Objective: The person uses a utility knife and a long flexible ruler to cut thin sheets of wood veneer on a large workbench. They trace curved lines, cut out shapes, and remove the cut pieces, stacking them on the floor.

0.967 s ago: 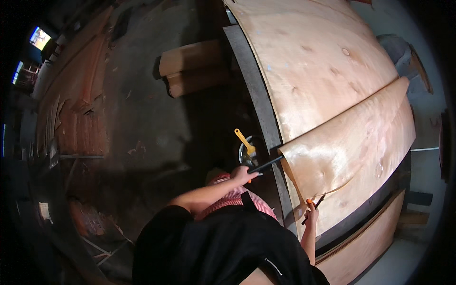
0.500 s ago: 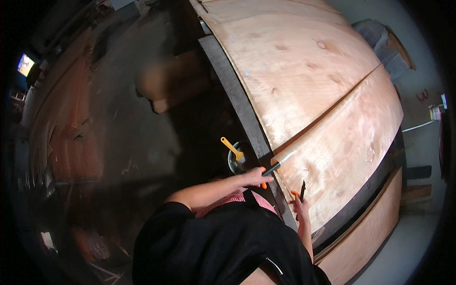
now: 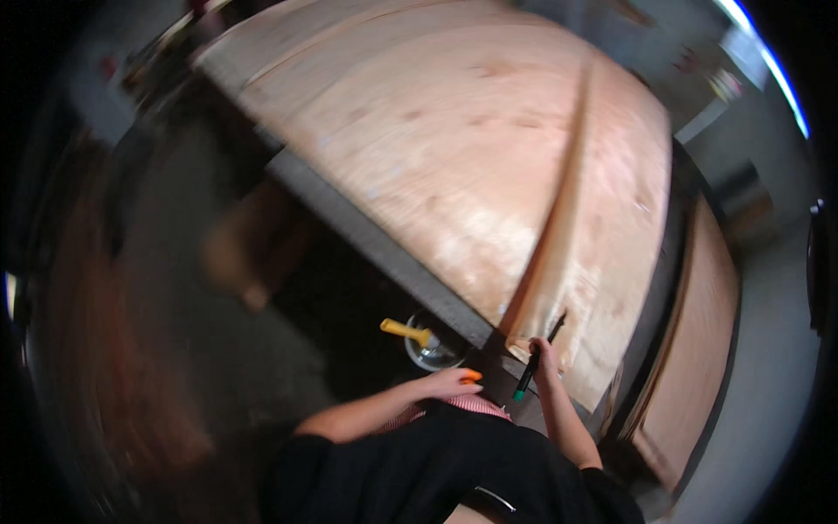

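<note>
My right hand [image 3: 543, 358], at the near corner of the thin wood veneer sheets [image 3: 471, 201], is closed on a slim black stick-like tool [image 3: 528, 377]. The tool has a green lower end and a narrow dark upper tip; its exact kind is unclear. To its left, my left hand [image 3: 447, 382] is off the veneer, in front of my body. Its fingers look apart with nothing visible between them, and an orange cover seems to be on a fingertip. A dark seam [image 3: 559, 201] with a raised edge runs between two sheets, ending near my right hand.
A yellow-handled brush [image 3: 406, 330] rests in a round bowl [image 3: 419, 356] beside the grey bench edge [image 3: 375, 240]. More wood sheets [image 3: 690, 341] stand stacked to the right. A dark floor [image 3: 323, 349] lies left of the bench.
My left hand has drawn back from the sheet edge, and the black handle by it is gone from there. My right hand has moved to the seam's near end. The whole view has turned.
</note>
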### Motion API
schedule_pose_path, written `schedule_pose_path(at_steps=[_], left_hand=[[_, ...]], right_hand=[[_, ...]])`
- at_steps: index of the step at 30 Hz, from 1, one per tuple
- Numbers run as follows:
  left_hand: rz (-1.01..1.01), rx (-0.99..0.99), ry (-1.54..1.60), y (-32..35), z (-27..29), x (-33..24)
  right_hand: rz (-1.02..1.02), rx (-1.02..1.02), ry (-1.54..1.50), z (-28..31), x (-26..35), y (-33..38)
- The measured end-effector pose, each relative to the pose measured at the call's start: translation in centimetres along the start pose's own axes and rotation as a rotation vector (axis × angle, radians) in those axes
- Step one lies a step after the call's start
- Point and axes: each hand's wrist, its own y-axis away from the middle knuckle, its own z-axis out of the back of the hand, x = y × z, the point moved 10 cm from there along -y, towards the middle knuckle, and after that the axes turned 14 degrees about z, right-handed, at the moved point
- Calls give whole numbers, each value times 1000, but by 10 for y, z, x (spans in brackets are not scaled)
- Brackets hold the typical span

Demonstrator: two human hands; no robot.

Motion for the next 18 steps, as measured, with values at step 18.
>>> schedule_pose_path(at_steps=[18], left_hand=[[256, -72, -60, -98, -138, -69]], right_hand=[[230, 8, -514, 251, 12, 8]])
